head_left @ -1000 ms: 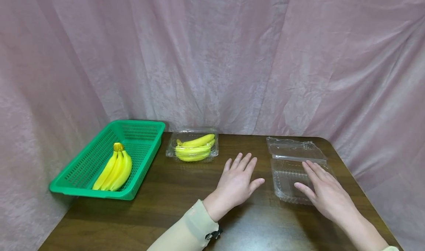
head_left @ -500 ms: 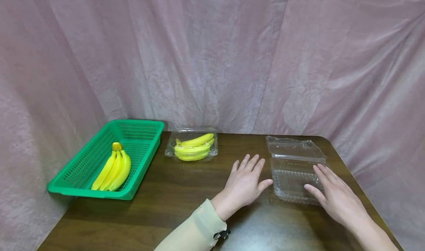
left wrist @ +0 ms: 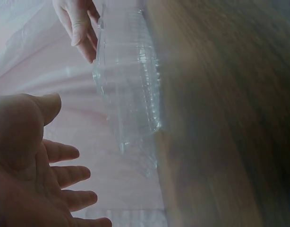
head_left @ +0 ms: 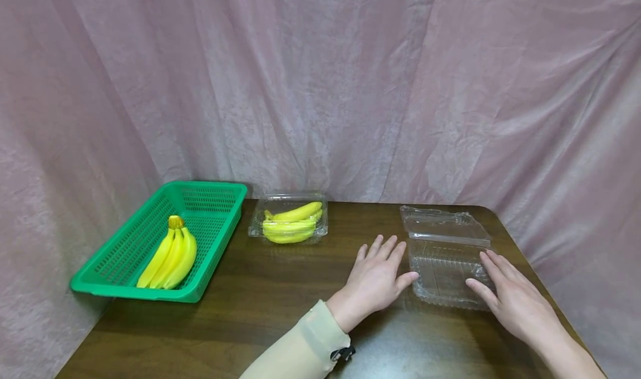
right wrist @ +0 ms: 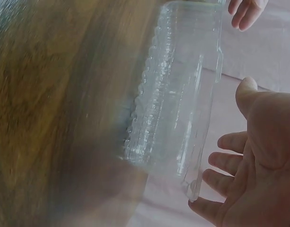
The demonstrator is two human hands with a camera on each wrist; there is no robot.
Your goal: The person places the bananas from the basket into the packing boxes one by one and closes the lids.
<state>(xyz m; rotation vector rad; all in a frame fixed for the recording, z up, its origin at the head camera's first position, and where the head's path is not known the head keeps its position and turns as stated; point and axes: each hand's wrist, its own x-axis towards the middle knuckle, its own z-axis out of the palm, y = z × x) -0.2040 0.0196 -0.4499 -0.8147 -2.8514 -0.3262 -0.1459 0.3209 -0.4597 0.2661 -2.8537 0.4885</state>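
Note:
A clear plastic clamshell box [head_left: 443, 279] lies unfolded on the right part of the wooden table, its lid [head_left: 445, 223] laid back toward the curtain. Just left of the box is my left hand [head_left: 375, 279], palm down with fingers spread. My right hand [head_left: 518, 304] overlaps the box's right side in the head view, fingers extended. In the right wrist view, the little fingertip comes right to a corner of the box [right wrist: 183, 94]. Neither hand holds anything. The left wrist view shows the box [left wrist: 128, 80] between both hands.
A green plastic basket [head_left: 222, 251] with a bunch of bananas [head_left: 170, 259] stands on the left. A closed clear box [head_left: 320, 198] with bananas [head_left: 292, 226] inside sits at the back middle. Behind the table [head_left: 280, 301] hangs a pink curtain [head_left: 320, 89].
Both hands have shifted to the right, the left one coming up to the unfolded box's left edge and the right one toward its right side. The basket, bananas and boxes stay put.

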